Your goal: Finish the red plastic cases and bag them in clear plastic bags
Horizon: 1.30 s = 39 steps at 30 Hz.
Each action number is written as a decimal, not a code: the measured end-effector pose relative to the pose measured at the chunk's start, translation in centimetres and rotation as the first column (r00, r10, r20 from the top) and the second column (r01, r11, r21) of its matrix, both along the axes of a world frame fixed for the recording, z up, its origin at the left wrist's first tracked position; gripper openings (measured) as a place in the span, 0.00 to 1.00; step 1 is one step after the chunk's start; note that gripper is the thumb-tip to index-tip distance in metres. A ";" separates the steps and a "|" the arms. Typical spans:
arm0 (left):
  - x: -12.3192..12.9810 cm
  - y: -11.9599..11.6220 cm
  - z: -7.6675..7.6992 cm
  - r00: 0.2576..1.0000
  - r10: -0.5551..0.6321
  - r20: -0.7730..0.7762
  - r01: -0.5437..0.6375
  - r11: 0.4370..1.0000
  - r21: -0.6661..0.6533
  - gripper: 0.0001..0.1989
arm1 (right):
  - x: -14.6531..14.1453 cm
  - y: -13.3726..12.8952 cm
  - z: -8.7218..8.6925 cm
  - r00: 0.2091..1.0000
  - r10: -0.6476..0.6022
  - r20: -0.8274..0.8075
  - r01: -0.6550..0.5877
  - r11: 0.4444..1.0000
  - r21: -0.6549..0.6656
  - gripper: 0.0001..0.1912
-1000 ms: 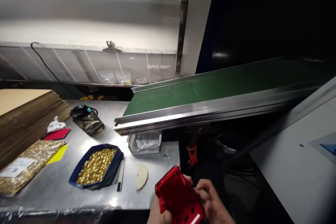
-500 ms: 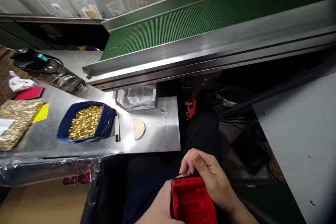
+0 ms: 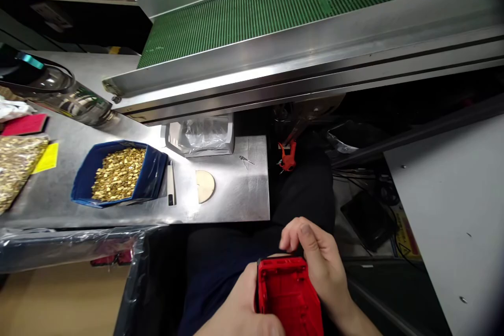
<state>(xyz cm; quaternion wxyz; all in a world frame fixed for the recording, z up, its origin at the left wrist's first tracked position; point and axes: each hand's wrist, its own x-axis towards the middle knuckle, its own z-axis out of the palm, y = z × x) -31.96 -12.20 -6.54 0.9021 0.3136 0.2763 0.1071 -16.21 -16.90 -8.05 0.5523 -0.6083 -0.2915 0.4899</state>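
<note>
A red plastic housing [image 3: 289, 294], hollow side up with ribs and posts inside, is over my lap at the bottom of the view. My left hand [image 3: 246, 304] grips its left side, the thumb across the near part. My right hand [image 3: 315, 252] is at the housing's upper right corner, fingers curled and thumb bent against them. Whatever those fingers hold, if anything, is hidden. On the metal table, a blue bin [image 3: 84, 178] holds many small brass-coloured parts [image 3: 120, 173]. Beside it lie a slim knife-like tool [image 3: 170, 184] and a pale half-round disc [image 3: 205, 187].
A green ribbed conveyor [image 3: 236, 21] slopes across the back. A grey bin with plastic film [image 3: 205, 134], a small metal clip [image 3: 247, 160] and a water bottle [image 3: 71, 97] are on the table. An orange tool [image 3: 288, 156] hangs beyond my knee. A lined box [image 3: 66, 299] stands lower left.
The view has tilted down and shifted slightly, so the table things appear higher and further left. My right fingers have lifted slightly off the housing's far edge; my left hand keeps its grip.
</note>
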 end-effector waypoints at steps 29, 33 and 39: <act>0.0 0.5 -1.4 0.999 0.006 0.040 -0.007 1.000 0.004 0.38 | 0.1 0.6 -0.8 0.997 0.024 -0.074 -0.023 1.000 0.009 0.25; -0.1 0.6 -1.3 0.999 -0.013 0.039 0.013 1.000 0.003 0.41 | 0.0 0.5 -1.1 0.998 0.030 -0.061 -0.031 0.999 -0.020 0.25; -0.2 0.8 -1.5 0.998 -0.002 0.060 0.001 1.000 0.016 0.39 | 0.1 0.9 -0.9 1.000 -0.003 0.011 0.003 1.000 0.011 0.24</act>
